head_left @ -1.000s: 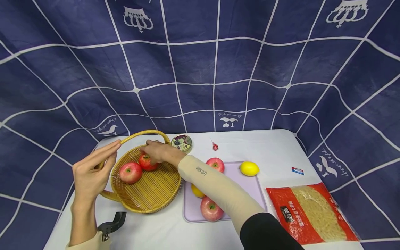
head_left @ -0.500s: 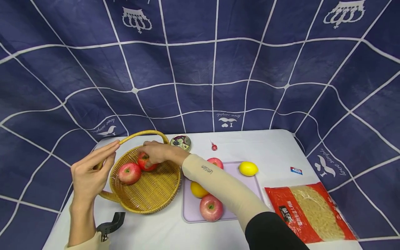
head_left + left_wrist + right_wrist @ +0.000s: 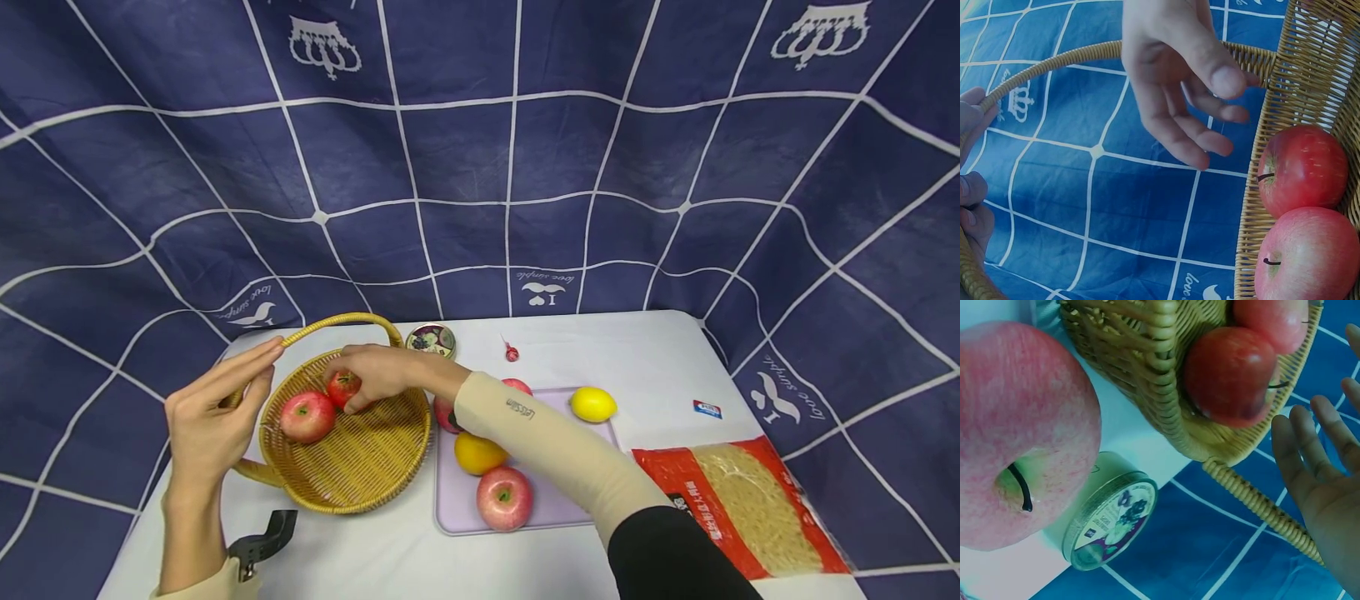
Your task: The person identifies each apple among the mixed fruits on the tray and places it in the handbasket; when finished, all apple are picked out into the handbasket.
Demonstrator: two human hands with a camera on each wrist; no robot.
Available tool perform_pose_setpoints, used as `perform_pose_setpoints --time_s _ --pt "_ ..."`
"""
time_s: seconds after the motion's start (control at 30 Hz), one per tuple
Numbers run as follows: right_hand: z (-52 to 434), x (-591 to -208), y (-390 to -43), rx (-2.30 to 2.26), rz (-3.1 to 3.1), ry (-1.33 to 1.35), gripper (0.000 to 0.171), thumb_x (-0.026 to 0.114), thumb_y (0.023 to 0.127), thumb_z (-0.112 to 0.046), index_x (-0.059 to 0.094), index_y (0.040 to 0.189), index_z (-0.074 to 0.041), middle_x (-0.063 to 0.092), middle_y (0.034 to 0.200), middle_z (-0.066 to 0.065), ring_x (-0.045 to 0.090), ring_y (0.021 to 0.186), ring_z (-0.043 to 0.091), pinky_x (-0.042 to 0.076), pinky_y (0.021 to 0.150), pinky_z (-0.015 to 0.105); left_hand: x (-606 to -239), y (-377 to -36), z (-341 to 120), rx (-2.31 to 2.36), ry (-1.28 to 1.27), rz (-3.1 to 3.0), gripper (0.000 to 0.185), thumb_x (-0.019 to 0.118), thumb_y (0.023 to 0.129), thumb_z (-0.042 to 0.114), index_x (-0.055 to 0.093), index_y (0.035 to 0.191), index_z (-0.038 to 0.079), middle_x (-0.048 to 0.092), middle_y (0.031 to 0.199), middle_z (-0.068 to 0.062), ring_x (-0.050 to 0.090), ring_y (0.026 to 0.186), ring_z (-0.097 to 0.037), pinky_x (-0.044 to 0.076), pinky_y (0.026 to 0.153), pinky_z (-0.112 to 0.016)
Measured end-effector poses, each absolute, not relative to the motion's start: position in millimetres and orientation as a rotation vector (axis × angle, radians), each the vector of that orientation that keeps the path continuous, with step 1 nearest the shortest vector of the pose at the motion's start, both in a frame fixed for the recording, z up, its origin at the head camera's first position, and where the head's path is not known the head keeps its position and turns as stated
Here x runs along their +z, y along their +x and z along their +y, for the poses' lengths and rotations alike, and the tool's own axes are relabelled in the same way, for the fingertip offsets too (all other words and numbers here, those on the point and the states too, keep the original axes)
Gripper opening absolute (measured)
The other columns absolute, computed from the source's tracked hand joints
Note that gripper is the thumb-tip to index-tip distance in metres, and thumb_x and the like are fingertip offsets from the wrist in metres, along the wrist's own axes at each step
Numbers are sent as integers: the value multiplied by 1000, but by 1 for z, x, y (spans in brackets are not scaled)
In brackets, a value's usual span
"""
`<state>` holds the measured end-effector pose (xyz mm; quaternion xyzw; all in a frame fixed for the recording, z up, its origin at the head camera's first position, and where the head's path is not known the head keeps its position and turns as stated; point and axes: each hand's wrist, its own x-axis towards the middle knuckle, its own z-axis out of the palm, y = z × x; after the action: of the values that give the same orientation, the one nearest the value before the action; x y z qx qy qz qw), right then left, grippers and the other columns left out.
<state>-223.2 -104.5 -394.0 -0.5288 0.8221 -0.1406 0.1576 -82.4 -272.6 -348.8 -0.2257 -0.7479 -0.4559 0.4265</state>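
Note:
A wicker basket [image 3: 352, 502] with an arched handle [image 3: 337, 320] stands at the table's left. Inside lie a larger pink-red apple [image 3: 306, 415] and a small dark-red apple [image 3: 341, 387]. My right hand [image 3: 369, 375] reaches into the basket, index finger over the small apple and thumb below it. My left hand [image 3: 213, 408] is outside the basket's left side, its straight fingers touching the handle near the rim. In the left wrist view both apples [image 3: 1300, 169] lie against the basket wall [image 3: 1254, 206]. In the right wrist view the small apple [image 3: 1229, 372] sits inside the weave [image 3: 1147, 381].
Right of the basket, a lilac tray [image 3: 577, 508] carries an apple [image 3: 504, 497], an orange [image 3: 477, 452], and an apple [image 3: 444, 414] partly hidden by my forearm. A lemon [image 3: 593, 403], round tin [image 3: 431, 340], lollipop [image 3: 512, 352] and noodle packet [image 3: 750, 508] lie around it.
My right hand with the small apple has shifted slightly left and lower inside the basket, and its forearm has uncovered the orange. The left hand has stayed at the handle.

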Motion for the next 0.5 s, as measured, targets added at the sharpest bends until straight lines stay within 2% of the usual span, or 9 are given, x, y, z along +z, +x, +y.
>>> perform_pose_setpoints --time_s 0.17,0.33,0.5 --pt "-100 -389 -218 -438 2330 -1556 54 78 87 -37 59 136 -24 56 132 -4 52 118 7 37 98 12 -348 -83 -272 -1145 -571 -1854 19 66 82 -18 74 99 -14 73 107 -25 70 109 -15 51 96 -20" --pt "-93 -382 -208 -463 2291 -1577 56 77 89 -39 57 139 -23 50 137 -9 44 123 2 32 103 11 -346 -82 -270 -1136 -565 -1850 19 66 82 -18 74 98 -14 73 107 -25 70 108 -14 51 96 -20" --pt "-83 -377 -199 -458 2270 -1626 56 76 89 -40 57 139 -23 50 137 -9 42 125 1 29 107 11 -345 -81 -268 -1133 -564 -1848 18 66 82 -18 74 98 -14 73 106 -26 71 107 -14 51 95 -19"
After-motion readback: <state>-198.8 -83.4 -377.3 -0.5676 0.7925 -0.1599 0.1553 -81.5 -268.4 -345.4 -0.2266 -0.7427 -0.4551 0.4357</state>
